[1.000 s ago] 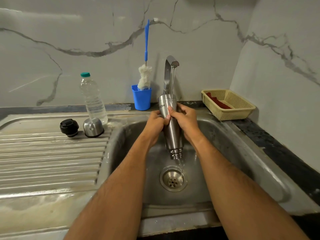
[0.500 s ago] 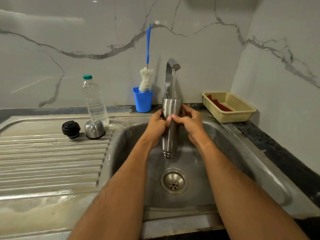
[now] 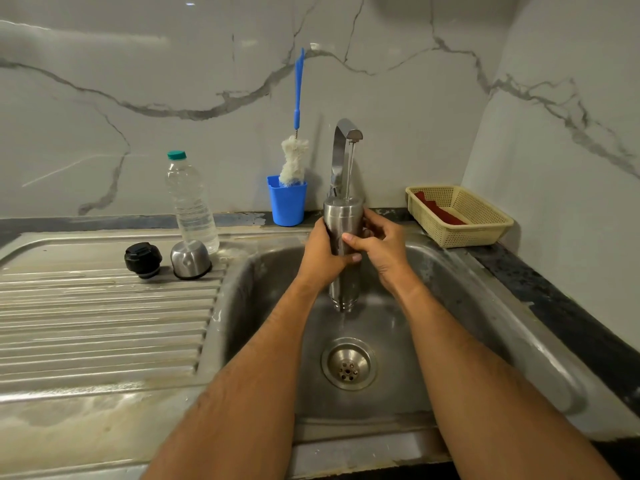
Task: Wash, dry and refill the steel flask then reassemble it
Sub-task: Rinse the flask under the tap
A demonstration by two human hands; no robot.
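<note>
While both hands, left hand (image 3: 323, 252), right hand (image 3: 382, 249), grip the inverted steel flask (image 3: 343, 237), mouth faces down, interior unseen.

Hidden parts at the sink
Hands (image 3: 349, 251) cover the flask (image 3: 343, 220) middle; its downward mouth unseen; forearms cut off below

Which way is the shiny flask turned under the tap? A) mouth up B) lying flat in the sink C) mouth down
C: both hands, left and right, hold the flask upright with its threaded neck pointing down at the drain, and tap water lands on its flat base on top.
</note>
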